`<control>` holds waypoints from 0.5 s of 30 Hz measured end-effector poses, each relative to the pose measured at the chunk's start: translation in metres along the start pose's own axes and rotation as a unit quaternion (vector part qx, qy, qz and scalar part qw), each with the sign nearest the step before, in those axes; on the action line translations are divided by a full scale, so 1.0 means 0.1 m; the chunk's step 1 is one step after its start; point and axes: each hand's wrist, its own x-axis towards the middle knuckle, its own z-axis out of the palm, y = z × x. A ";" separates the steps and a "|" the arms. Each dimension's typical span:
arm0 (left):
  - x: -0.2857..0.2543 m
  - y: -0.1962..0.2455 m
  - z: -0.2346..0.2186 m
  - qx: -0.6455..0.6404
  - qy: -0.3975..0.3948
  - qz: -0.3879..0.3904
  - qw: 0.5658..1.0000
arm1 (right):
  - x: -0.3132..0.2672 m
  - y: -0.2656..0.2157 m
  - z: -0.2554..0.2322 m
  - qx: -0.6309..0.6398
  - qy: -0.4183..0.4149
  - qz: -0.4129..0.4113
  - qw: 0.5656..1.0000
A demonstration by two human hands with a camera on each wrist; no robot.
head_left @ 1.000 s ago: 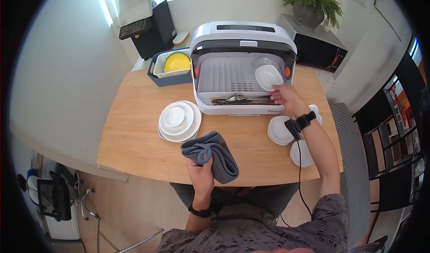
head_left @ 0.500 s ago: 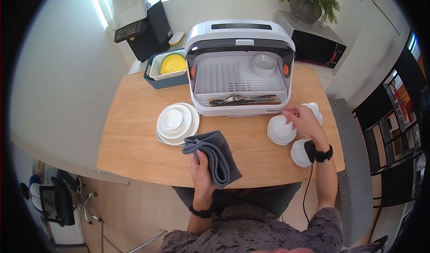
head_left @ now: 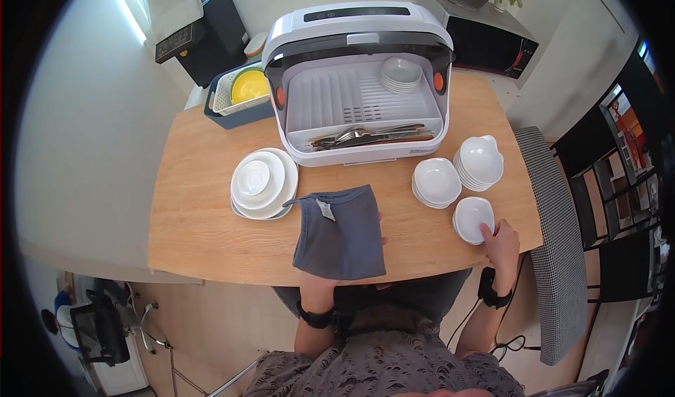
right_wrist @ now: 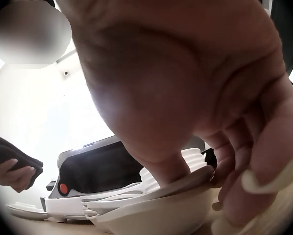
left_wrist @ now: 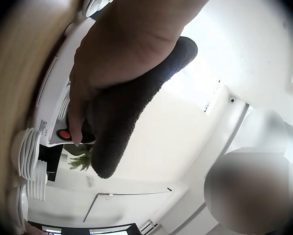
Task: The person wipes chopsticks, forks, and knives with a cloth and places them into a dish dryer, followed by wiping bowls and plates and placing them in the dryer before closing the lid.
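The top white bowl (head_left: 469,213) sits on the small stack at the table's (head_left: 204,246) near right. Your right hand (head_left: 502,244) pinches its rim, thumb inside. Lift it flat and softly. Your left hand (head_left: 320,283) holds the cloth (head_left: 342,237).

Glossy, smooth white ceramic-like bowls (head_left: 437,180) are seen on a desk (head_left: 190,235) surfaced in smooth wood grain; matt, fuzzy grey cloth (head_left: 341,235) and shiny metal cutlery (head_left: 365,136) are shown.
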 end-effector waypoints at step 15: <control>-0.08 -0.19 -0.70 -0.065 0.038 0.089 0.993 | -0.40 -0.56 -0.38 0.268 0.109 -0.041 0.956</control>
